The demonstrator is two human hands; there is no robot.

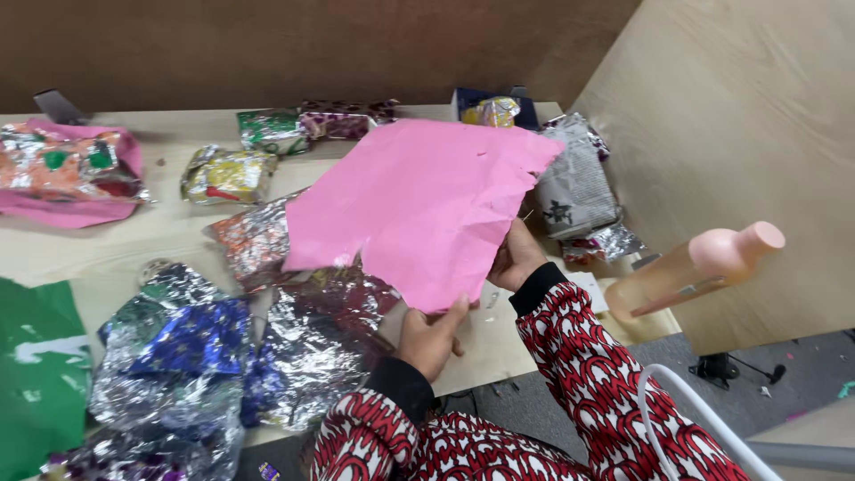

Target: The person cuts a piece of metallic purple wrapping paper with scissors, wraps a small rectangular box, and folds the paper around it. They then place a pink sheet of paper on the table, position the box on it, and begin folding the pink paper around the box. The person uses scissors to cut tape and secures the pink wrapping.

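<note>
left hand (432,337): pinching pink sheet (419,209) | right hand (515,258): gripping its edge | sheet still flat (several foil-wrapped parcels (227,174) done)

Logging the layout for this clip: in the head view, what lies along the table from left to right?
Green paper → blue and silver foil → pink paper sheet, held by the left hand and the right hand → grey printed parcel → peach bottle.
</note>
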